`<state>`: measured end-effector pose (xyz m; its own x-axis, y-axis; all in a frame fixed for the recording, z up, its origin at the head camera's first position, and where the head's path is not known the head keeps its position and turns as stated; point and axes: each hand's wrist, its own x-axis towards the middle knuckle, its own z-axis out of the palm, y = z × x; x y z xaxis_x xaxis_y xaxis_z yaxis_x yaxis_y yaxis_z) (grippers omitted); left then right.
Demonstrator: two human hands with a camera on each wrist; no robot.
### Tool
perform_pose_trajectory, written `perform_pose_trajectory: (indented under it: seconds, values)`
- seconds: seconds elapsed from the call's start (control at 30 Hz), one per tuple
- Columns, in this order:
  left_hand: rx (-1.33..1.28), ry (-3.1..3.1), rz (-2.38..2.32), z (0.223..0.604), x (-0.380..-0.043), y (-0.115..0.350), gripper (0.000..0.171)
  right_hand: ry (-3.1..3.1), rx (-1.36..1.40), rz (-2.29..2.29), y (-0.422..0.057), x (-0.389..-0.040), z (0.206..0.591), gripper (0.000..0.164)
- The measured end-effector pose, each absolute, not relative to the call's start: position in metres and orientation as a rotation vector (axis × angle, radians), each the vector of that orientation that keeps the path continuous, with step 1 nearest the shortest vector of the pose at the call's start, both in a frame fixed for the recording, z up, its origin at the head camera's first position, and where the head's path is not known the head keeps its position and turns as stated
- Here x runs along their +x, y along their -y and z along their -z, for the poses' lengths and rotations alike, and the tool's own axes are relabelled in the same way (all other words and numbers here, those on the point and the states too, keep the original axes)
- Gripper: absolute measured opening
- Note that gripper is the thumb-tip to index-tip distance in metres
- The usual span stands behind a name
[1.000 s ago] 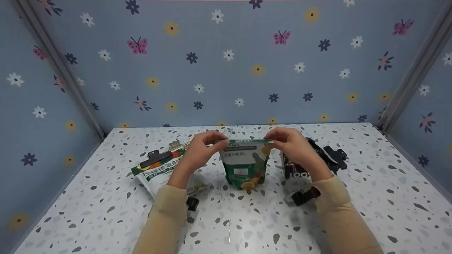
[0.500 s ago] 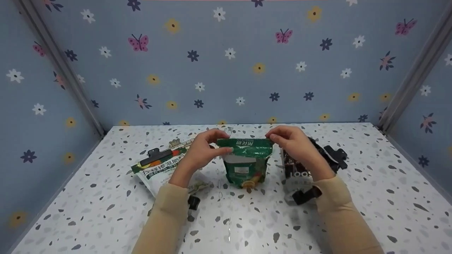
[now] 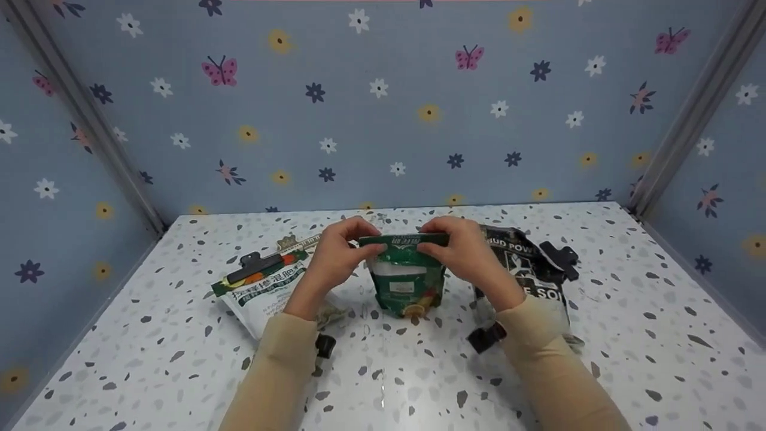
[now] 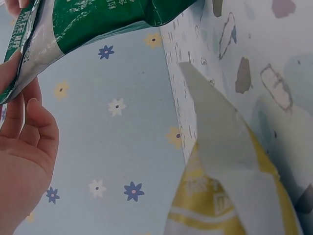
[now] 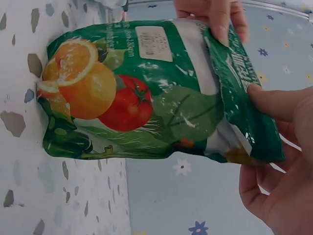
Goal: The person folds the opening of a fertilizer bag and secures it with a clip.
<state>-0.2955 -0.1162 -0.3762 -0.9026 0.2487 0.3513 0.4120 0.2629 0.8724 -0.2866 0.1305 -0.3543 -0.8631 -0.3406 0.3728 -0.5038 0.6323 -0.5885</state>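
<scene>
A green stand-up pouch (image 3: 402,281) printed with fruit and vegetables stands upright on the speckled table, its top folded over toward me. My left hand (image 3: 339,257) pinches the left end of the fold, thumb in front and fingers behind. At the other end, the right hand (image 3: 464,250) grips the fold the same way. In the right wrist view the pouch (image 5: 132,98) shows an orange, a tomato and a white label, with the right thumb (image 5: 274,100) pressing on the folded flap. The left wrist view shows the pouch (image 4: 98,24) only in part.
Left of the pouch lies a white bag (image 3: 263,302) with a black clip (image 3: 254,267) across its top. A black soil bag (image 3: 520,260) with another black clip (image 3: 561,261) lies to the right. Smaller black clips (image 3: 486,337) sit nearer me. A patterned wall (image 3: 383,108) rises behind.
The pouch's top has been folded down toward me, turning the front band green. My right hand has moved inward along the fold, uncovering more of the black bag. The head view has shifted slightly.
</scene>
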Motion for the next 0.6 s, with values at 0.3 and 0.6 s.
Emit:
perform_pose_trajectory:
  seconds: [0.3,0.6]
  values:
    - [-0.563,2.328,1.67,0.373,-0.295,0.118,0.007,2.622,0.858,-0.684,-0.09,-0.284,0.332,0.011]
    - [-0.522,2.301,1.769,0.378,-0.296,0.12,0.008,2.586,0.92,-0.626,-0.071,-0.29,0.334,0.007]
